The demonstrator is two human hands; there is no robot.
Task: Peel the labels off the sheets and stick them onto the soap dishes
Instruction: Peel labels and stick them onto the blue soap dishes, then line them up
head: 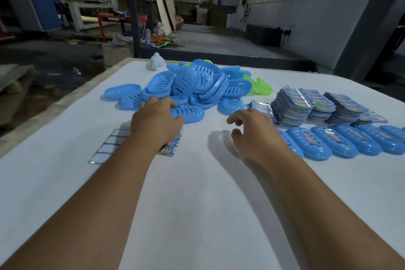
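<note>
White cloth covers the table point(197, 204), and starting at its left edge you have a label sheet point(107, 146) lying flat, its left cells already stripped to bare backing and a few printed labels still showing at its right end, where your left wrist crosses over it. Your left hand point(156, 119) reaches past that sheet to the front of the pile of blue soap dishes point(186, 85) heaped toward the far edge, fingers curved over the nearest loose dish point(189, 114) with the thumb at its side; it looks like you are fetching the next blank dish, though whether you have actually closed on it I cannot tell, since the fingertips are hidden behind the knuckles. Your right hand point(249, 131) hovers above bare cloth near the middle, loosely curled and holding nothing. Further right stand the stacks of fresh sheets point(306, 103), and along the right edge a row of finished dishes point(341, 142), each with a label on top. The next move, I would judge, calls for drawing that dish toward you, then lifting a label corner cleanly with your right fingertips. The row runs out of view at the right, the print on the labels is too small to read, and a green item point(260, 87) behind the pile is mostly covered.
</note>
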